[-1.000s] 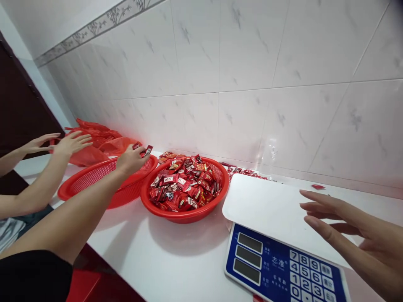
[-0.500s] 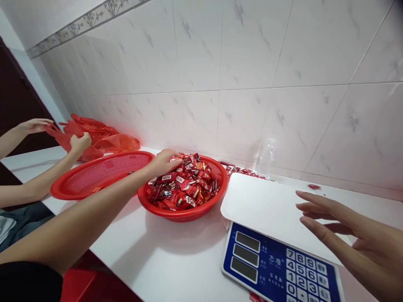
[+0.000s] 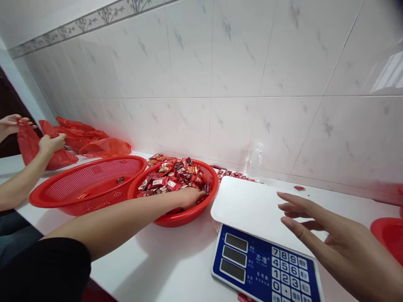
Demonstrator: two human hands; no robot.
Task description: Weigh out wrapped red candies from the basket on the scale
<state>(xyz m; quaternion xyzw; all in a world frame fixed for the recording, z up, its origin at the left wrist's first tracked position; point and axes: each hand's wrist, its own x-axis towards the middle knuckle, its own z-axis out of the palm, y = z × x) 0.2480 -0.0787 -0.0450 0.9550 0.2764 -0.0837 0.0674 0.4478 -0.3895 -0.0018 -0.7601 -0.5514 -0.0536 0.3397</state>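
Note:
My left hand [image 3: 189, 197] reaches into a round red plastic basket [image 3: 179, 219] heaped with small red-wrapped sweets [image 3: 166, 181]. Its fingertips are buried among the wrappers at the basket's right side, so their grip is hidden. Over the right part of a digital scale [image 3: 252, 260] hovers my right hand [image 3: 327, 235], fingers apart and holding nothing. The scale has a bare white weighing plate [image 3: 242, 205] and a blue keypad panel with dark displays.
A larger red basket [image 3: 40, 197] with a few wrapped pieces stands left. Beyond it a co-worker's hands [image 3: 52, 144] hold a red plastic bag [image 3: 28, 142], near piled red bags [image 3: 78, 132]. Loose sweets [image 3: 160, 158] lie along the wall. Another red basket [image 3: 390, 235] is at far right.
My left hand has moved from the basket's back left down into the sweets at its right side. The co-worker has pulled a red bag leftward from the pile. The view has turned slightly right.

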